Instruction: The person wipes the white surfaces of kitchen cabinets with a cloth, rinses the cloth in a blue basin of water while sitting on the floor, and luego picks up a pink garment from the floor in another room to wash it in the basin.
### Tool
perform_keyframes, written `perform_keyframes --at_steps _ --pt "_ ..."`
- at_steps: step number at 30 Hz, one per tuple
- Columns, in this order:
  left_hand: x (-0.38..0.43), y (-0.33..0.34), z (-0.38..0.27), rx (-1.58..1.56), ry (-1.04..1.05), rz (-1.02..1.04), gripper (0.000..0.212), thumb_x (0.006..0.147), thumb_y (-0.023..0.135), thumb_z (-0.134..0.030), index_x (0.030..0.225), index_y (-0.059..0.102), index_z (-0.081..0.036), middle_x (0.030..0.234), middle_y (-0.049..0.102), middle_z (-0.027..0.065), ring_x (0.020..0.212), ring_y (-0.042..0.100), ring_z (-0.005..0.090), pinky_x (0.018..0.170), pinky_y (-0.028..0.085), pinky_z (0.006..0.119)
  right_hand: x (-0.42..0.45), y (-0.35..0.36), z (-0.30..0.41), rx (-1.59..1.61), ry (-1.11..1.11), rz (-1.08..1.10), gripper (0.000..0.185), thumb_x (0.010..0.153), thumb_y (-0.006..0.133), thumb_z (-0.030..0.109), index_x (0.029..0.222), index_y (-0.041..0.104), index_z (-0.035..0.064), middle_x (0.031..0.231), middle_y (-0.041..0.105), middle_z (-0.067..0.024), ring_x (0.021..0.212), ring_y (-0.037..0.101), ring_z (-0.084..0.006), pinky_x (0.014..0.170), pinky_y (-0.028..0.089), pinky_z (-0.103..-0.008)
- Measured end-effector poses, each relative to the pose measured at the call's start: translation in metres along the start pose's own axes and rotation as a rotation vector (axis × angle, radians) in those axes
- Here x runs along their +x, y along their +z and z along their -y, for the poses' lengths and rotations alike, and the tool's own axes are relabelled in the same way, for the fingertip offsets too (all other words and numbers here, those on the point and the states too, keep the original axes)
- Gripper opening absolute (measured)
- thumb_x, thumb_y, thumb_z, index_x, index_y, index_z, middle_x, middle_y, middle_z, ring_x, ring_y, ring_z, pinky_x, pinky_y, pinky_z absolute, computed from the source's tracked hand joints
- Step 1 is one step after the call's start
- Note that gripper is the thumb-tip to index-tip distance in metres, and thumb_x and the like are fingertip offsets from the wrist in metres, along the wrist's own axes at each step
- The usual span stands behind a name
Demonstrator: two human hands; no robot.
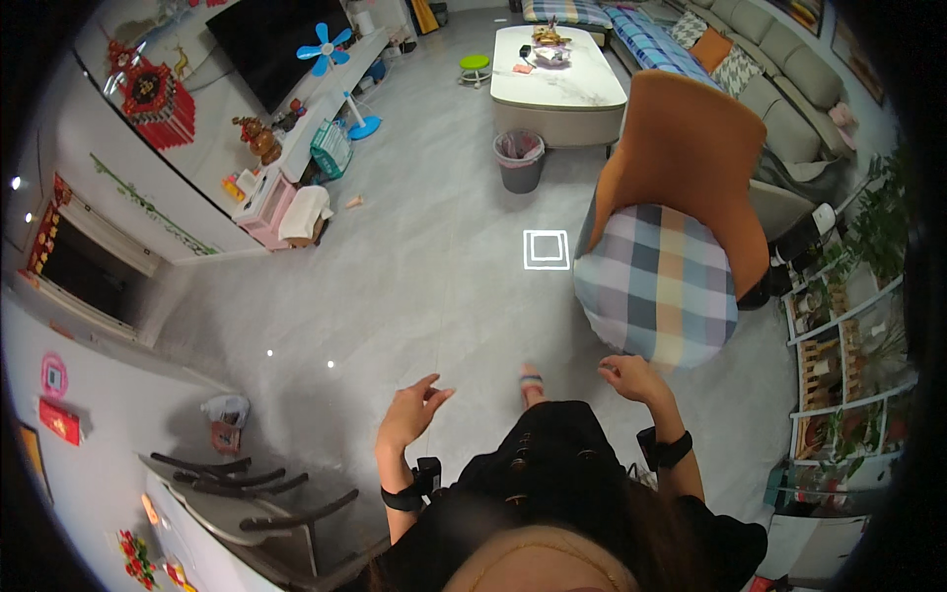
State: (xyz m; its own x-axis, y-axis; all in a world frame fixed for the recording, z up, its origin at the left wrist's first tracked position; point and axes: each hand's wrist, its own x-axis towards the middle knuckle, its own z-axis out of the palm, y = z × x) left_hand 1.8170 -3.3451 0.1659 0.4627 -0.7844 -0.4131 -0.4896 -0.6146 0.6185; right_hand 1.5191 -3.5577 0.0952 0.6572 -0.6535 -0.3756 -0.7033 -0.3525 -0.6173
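Observation:
My left hand (416,411) hangs over the grey floor (370,311) with thumb and fingers apart and nothing between them. To the right, my right hand (636,379) is just below the front edge of an armchair's plaid seat cushion (658,288); whether it touches the cushion is not clear. Its fingers curl loosely, and I see nothing in them. An orange chair back (688,140) rises behind the cushion. Black straps with small devices circle both my wrists. One foot in a striped slipper (530,381) shows between my hands.
Ahead stand a grey waste bin (519,174), a white-topped coffee table (558,85) and a green stool (474,65). A blue fan (362,126) is by the TV cabinet. Dark chairs (259,481) flank a table at lower left. A plant shelf (843,355) lines the right.

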Motion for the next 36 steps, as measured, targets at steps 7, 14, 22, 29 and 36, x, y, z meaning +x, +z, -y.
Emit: perform_keyframes --at_steps 7,14,22,29,36 --pt "0.155 -0.107 -0.017 0.076 0.0 -0.036 0.05 0.081 0.059 -0.036 0.114 0.051 0.0 0.093 0.063 0.0178 0.085 0.061 0.031 0.075 0.047 0.035 0.192 -0.057 0.049 0.043 -0.049 -0.101 0.027 0.082 0.055 0.022 0.098 0.06 0.0007 0.079 0.063 -0.0188 0.074 0.061 -0.0323 0.066 0.047 -0.0352" --pt "0.225 -0.127 -0.026 -0.031 -0.028 -0.13 0.046 0.081 0.059 -0.033 0.113 0.052 0.0 0.091 0.063 0.0173 0.085 0.062 0.0281 0.074 0.047 0.034 0.291 -0.074 0.049 0.038 -0.125 -0.093 0.027 0.082 0.055 0.022 0.098 0.06 0.0009 0.078 0.062 -0.019 0.073 0.061 -0.033 0.067 0.047 -0.0364" --pt "0.365 -0.201 0.001 0.092 -0.086 -0.085 0.045 0.079 0.062 -0.033 0.111 0.054 -0.001 0.086 0.064 0.0167 0.079 0.062 0.0264 0.071 0.048 0.032 0.426 -0.092 0.084 0.007 -0.068 0.001 0.029 0.082 0.055 0.025 0.1 0.059 0.0024 0.079 0.063 -0.0177 0.074 0.061 -0.0322 0.068 0.048 -0.0364" --pt "0.53 -0.279 -0.026 0.072 0.071 -0.077 0.046 0.079 0.062 -0.032 0.109 0.054 0.002 0.085 0.063 0.0192 0.077 0.062 0.0278 0.068 0.047 0.033 0.531 -0.137 0.123 0.076 0.013 -0.108 0.028 0.082 0.055 0.025 0.097 0.06 0.0021 0.079 0.063 -0.0183 0.075 0.061 -0.0332 0.07 0.047 -0.0378" --pt "0.666 -0.286 -0.06 0.145 0.209 0.151 0.048 0.08 0.06 -0.035 0.11 0.053 0.002 0.085 0.063 0.0198 0.078 0.061 0.031 0.069 0.047 0.035 0.598 -0.152 0.123 0.151 0.101 -0.104 0.027 0.081 0.055 0.025 0.094 0.061 0.0022 0.081 0.062 -0.0199 0.078 0.06 -0.0343 0.071 0.047 -0.0393"
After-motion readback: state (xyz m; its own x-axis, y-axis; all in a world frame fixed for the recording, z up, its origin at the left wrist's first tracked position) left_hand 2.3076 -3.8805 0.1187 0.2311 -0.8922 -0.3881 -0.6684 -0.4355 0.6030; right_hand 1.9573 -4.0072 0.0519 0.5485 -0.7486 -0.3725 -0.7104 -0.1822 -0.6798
